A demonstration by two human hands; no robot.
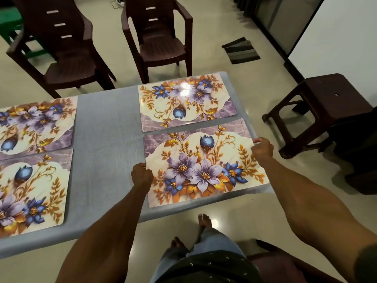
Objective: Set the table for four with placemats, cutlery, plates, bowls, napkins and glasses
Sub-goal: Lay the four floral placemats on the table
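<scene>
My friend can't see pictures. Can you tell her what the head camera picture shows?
A person's left hand and right hand grip the two short edges of a flowery placemat on a grey table. Three matching placemats already lie there, with brown chairs on the far side.

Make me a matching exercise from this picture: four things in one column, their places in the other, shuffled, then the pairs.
Things
1. left hand
2. right hand
3. stool
4. floor mat

Places
A. on the floor, right of the table
B. on the floor beyond the table, near the right-hand chair
C. at the left edge of the near right placemat
D. at the right edge of the near right placemat

Pairs: 1-C, 2-D, 3-A, 4-B
</scene>
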